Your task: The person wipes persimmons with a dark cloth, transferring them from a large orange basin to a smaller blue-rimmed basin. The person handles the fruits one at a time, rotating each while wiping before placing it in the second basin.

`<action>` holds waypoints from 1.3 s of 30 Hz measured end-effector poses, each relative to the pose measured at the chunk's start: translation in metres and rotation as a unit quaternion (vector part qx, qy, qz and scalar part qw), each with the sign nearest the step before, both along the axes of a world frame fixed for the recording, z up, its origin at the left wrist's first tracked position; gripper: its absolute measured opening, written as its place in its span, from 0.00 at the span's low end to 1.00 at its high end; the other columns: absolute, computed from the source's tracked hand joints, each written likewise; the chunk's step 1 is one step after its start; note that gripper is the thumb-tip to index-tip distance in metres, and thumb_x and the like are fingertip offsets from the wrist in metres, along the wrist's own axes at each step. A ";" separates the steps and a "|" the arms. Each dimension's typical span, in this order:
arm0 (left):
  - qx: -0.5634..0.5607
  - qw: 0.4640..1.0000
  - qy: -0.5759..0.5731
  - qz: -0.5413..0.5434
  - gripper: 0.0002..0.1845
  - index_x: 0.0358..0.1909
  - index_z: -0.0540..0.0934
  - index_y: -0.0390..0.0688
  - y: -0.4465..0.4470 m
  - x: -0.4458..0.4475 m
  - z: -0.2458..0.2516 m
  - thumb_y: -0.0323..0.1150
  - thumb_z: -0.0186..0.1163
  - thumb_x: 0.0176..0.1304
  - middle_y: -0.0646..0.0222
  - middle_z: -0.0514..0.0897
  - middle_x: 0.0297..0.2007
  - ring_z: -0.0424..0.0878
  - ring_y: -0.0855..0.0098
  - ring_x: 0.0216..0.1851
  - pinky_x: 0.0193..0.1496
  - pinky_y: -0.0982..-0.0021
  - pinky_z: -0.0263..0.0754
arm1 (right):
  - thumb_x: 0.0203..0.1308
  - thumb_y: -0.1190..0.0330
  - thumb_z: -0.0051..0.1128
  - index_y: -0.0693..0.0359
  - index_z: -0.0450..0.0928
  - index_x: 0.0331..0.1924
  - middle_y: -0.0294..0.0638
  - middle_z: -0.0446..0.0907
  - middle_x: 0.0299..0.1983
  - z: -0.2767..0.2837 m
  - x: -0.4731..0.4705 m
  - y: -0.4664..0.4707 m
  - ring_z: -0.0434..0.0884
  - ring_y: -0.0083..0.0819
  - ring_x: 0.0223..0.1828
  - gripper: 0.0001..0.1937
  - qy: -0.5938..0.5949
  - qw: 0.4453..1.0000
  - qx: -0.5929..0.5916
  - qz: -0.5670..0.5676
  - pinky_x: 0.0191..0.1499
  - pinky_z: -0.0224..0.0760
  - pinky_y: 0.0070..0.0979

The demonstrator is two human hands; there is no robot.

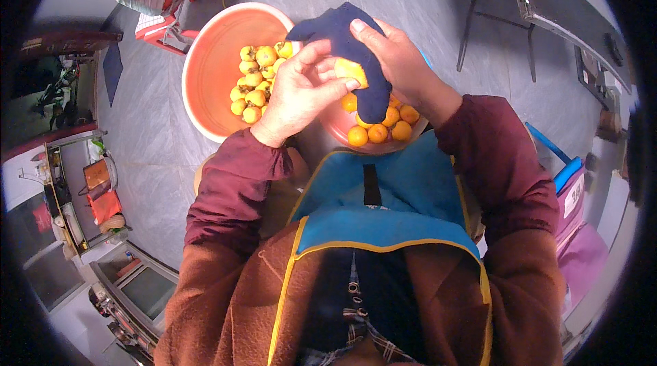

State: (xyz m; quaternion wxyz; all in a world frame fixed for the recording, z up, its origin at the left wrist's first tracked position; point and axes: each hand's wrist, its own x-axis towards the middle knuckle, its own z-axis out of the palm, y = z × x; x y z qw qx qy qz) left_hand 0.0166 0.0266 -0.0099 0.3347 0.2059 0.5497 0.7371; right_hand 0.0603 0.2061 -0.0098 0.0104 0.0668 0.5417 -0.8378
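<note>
My left hand [300, 91] pinches a small, flat yellow piece [350, 72] between thumb and fingertips; whether it is sponge, cloth or fruit I cannot tell. My right hand [403, 60] grips a dark navy cloth [354, 40], its thumb on top. One end of the cloth hangs over a pinkish basin [336, 132] with several orange persimmons [378, 133]. Part of that basin is hidden by the cloth and hands. To the left stands a large orange basin [213, 73] with a pale rim. Yellow persimmons [253, 77], some with calyxes showing, lie in its right side.
A blue apron [385, 227] with yellow trim covers my lap. A red chair [164, 35] with a checked cloth stands beyond the orange basin. At upper right is a dark table [569, 11] on thin legs. A purple chair [575, 212] is at my right, and shelves [82, 191] line the left.
</note>
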 end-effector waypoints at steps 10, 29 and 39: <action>0.031 0.999 -0.034 -0.025 0.28 0.62 0.68 0.37 -0.002 -0.007 0.009 0.23 0.66 0.61 0.58 0.78 0.56 0.79 0.68 0.56 0.60 0.66 0.75 | 0.74 0.59 0.48 0.64 0.76 0.53 0.37 0.82 0.41 0.000 0.008 -0.003 0.82 0.22 0.37 0.17 -0.060 0.993 -0.095 -0.029 0.38 0.78 0.22; -0.035 0.994 -0.076 0.076 0.41 0.73 0.57 0.36 0.017 0.001 -0.013 0.28 0.68 0.62 0.63 0.78 0.53 0.77 0.75 0.53 0.55 0.72 0.76 | 0.73 0.57 0.49 0.66 0.77 0.50 0.37 0.82 0.40 -0.016 -0.009 -0.009 0.78 0.22 0.38 0.18 -0.032 0.990 0.012 -0.139 0.42 0.73 0.22; -0.102 0.990 0.069 0.065 0.45 0.70 0.57 0.36 0.010 -0.003 -0.002 0.19 0.72 0.52 0.61 0.75 0.54 0.78 0.71 0.54 0.55 0.70 0.78 | 0.71 0.61 0.51 0.64 0.76 0.54 0.40 0.82 0.47 -0.010 -0.004 -0.017 0.82 0.25 0.44 0.17 0.097 0.963 0.232 -0.093 0.47 0.75 0.23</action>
